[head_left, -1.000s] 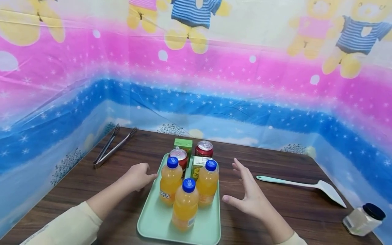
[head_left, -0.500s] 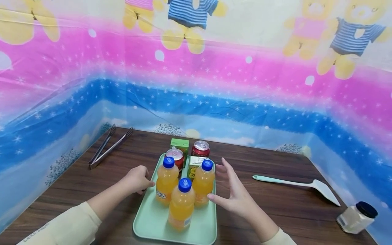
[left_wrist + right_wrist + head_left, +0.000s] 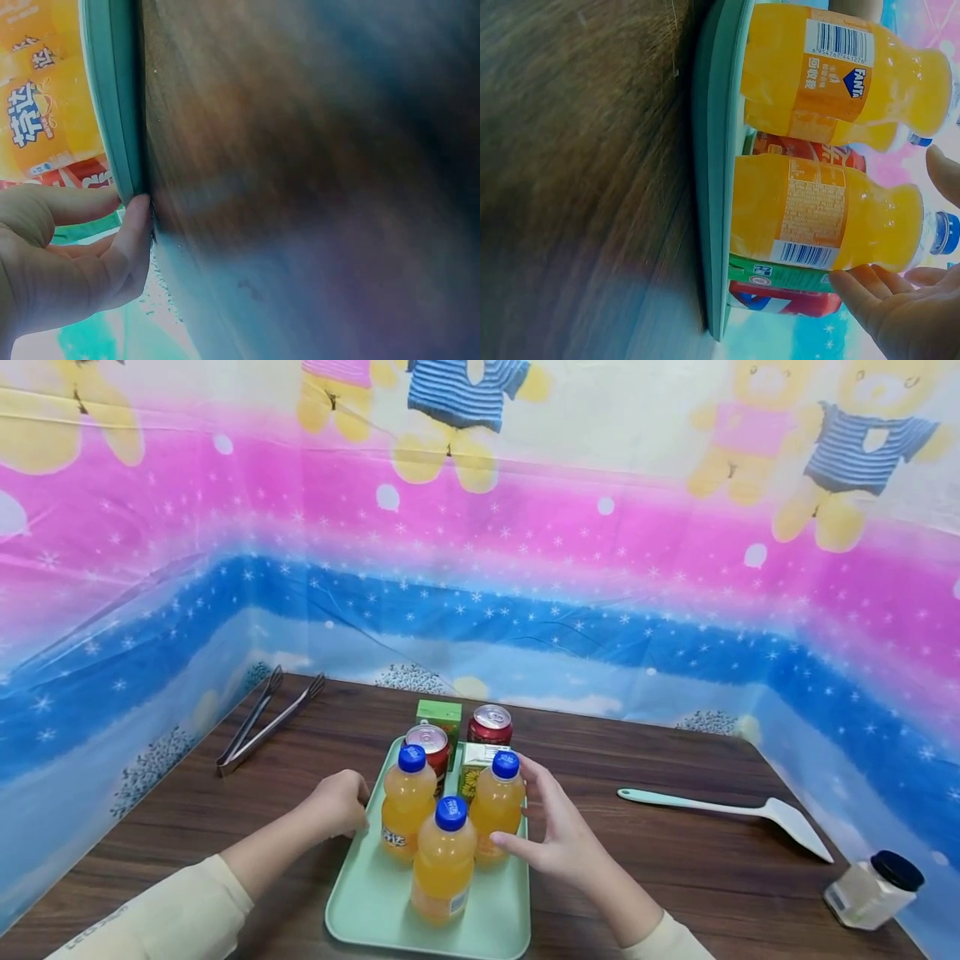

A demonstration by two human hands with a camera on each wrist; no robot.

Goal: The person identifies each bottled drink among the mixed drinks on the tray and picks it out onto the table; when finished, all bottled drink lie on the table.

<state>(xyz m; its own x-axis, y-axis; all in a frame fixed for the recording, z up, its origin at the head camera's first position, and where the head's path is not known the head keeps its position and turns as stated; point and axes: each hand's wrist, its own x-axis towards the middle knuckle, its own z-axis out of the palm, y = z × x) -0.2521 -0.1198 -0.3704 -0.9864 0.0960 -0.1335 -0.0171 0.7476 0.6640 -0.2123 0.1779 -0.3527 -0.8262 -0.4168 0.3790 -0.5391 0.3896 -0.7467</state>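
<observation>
A pale green tray (image 3: 352,906) on the table carries several drinks. Its left rim is pinched between thumb and fingers of the left hand (image 3: 341,802), plainly seen in the left wrist view. Three bottles of orange soda with blue caps stand upright: a left bottle (image 3: 408,806), a front bottle (image 3: 442,872) and a right bottle (image 3: 497,806). Beside the right bottle, the right hand (image 3: 558,835) has its thumb spread from its fingers. In the right wrist view its fingertips (image 3: 847,281) are at that bottle's side, and the thumb stands apart near the cap.
Behind the bottles stand a red can (image 3: 427,742), a green carton (image 3: 440,714), a white carton (image 3: 480,760) and another red can (image 3: 491,722). Metal tongs (image 3: 262,727) lie at the back left. A turner (image 3: 720,806) and a black-lidded jar (image 3: 873,889) are on the right.
The right hand has moved left from beside the tray to the right bottle. The left hand has closed on the tray's left rim. The drinks keep their places on the tray.
</observation>
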